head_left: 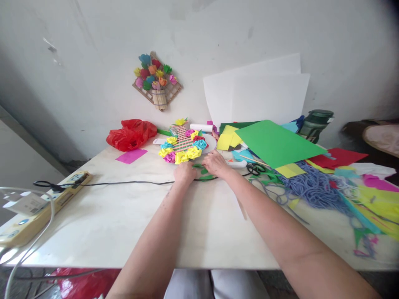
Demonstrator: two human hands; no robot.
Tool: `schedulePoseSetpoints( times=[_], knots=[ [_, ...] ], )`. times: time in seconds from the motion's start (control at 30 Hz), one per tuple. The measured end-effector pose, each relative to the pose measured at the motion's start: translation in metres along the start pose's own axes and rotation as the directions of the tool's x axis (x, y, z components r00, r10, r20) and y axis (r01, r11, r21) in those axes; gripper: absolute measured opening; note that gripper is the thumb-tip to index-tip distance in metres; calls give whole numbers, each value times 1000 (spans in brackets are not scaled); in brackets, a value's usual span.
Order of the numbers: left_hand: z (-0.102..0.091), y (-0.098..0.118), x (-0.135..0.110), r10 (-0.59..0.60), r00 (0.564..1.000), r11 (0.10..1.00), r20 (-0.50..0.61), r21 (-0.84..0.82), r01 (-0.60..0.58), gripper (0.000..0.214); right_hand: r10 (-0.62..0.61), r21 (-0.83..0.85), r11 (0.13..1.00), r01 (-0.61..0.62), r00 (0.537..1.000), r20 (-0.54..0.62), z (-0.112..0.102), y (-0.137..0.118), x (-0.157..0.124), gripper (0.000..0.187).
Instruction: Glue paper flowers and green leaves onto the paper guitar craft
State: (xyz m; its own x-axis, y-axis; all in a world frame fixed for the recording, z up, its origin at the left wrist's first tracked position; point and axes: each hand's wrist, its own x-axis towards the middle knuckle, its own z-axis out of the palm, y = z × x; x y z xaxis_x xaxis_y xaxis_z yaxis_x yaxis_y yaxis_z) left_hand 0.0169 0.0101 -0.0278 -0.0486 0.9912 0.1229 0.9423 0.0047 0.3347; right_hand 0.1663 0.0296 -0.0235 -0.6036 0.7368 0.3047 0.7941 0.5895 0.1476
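Observation:
A small lattice of sticks (pixel 183 139) lies on the table, ringed with crumpled paper flowers (pixel 181 157) in yellow, pink, blue and red. Right at its lower edge is my left hand (pixel 185 172), closed, the fingertips hidden by the back of the hand. My right hand (pixel 215 163) rests just right of it with curled fingers, by the rim of a white disc (pixel 210 143). Whatever either hand pinches cannot be made out. Between the hands lie green paper leaves (pixel 204 170), close to a black cable (pixel 149 182).
A hot glue gun (pixel 237 164) and scissors (pixel 256 168) lie right of my hands. Farther right are green paper (pixel 277 143) and tangled blue yarn (pixel 314 187). A red plastic bag (pixel 131 134) sits at back left, a power strip (pixel 59 199) at left.

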Motion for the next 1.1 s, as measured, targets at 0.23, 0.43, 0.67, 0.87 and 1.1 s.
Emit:
schedulePoseSetpoints(
  times=[0.23,0.43,0.67,0.87,1.1],
  knots=[
    [-1,2,-2,81,994,997,-77,-13,-82,33,-1,55,998,5,997,-77,-4,7,-3,21],
    [-8,7,-7,87,985,993,-150,-70,-99,36,18,133,991,1,990,-139,-1,14,-5,21],
    [0,2,0,61,988,893,-144,-434,-118,27,53,258,966,12,969,-243,-4,18,-6,16],
    [6,0,6,-21,999,562,-45,-827,-26,16,103,345,938,11,946,-309,-9,20,-7,14],
    [-4,2,0,-30,984,14,175,-984,175,21,166,517,855,49,918,-361,-14,19,-8,15]
  ],
)
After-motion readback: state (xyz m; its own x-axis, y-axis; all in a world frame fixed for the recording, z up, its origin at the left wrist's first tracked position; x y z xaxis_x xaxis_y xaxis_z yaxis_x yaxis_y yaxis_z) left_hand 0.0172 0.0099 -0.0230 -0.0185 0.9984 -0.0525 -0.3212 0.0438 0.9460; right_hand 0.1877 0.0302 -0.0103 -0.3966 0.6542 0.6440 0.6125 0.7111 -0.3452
